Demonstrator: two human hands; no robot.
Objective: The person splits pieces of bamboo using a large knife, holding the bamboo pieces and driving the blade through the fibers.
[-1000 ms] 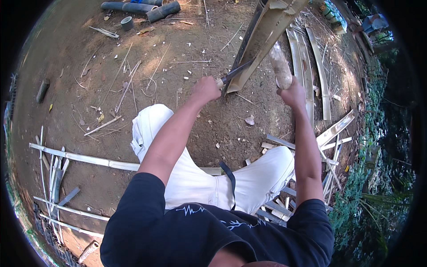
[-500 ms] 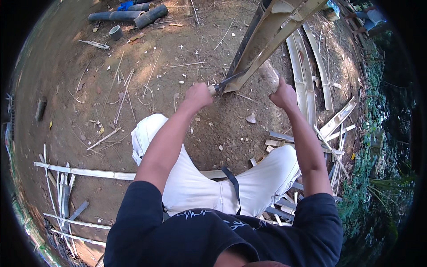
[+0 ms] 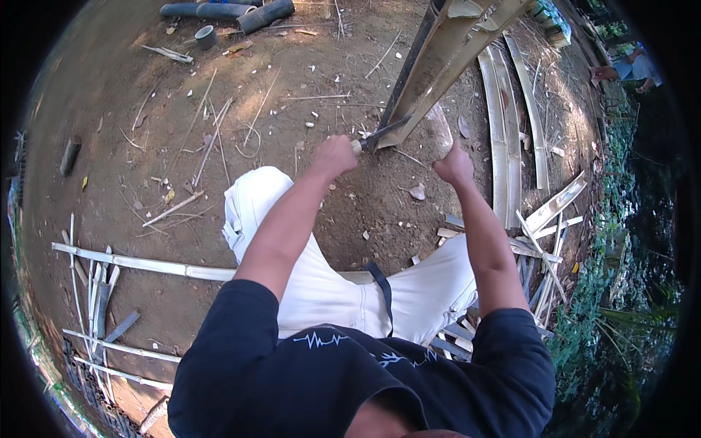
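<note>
My left hand is closed around the handle of a large knife. Its dark blade lies against the lower end of a split bamboo pole, which leans up and away toward the far right; part of the blade is hidden by the bamboo. In my right hand is a thick, pale wooden club, gripped at its near end. The club stands just right of the bamboo's lower end; whether the two touch, I cannot tell.
Long split bamboo strips lie at the right, with shorter pieces nearer me. Dark bamboo sections rest at the far left. A bamboo rail crosses beside my left leg. At the far right edge is another person.
The whole view has shifted slightly. My right hand has come a little left and nearer with the club. My left hand keeps the knife at the bamboo's lower end.
</note>
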